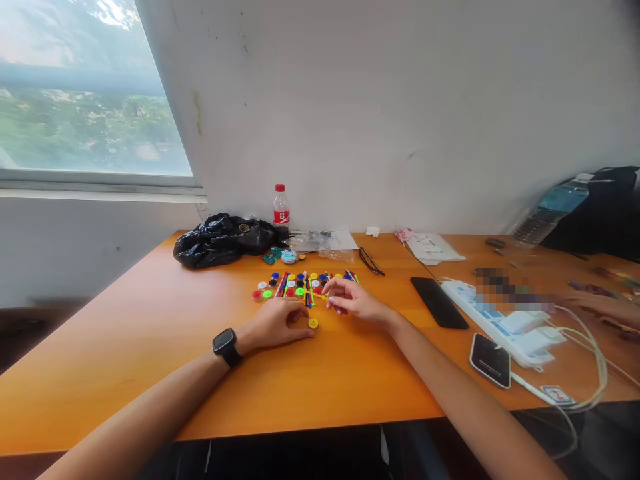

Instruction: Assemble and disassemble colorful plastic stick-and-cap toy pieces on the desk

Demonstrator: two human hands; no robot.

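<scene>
My left hand (277,323), with a black watch (227,347) on its wrist, rests on the table with thumb and index finger at the edges of a yellow round disc (313,323). Just to the right, my right hand (356,301) is curled, its fingertips at one end of a thin yellow stick (317,296). Beyond both hands lie rows of small round discs, among them a red disc (257,295), a green disc (267,293) and a white disc (262,285). Bundles of thin coloured sticks (283,285) lie between them. My right fingers partly cover the row's right side.
At the back are a black plastic bag (215,243), a cola bottle (281,210), clear packets (313,241) and glasses (371,261). To the right lie a black phone (439,303), a white power strip (487,320) with cables and another phone (490,361). Another person's hand (600,305) shows at far right.
</scene>
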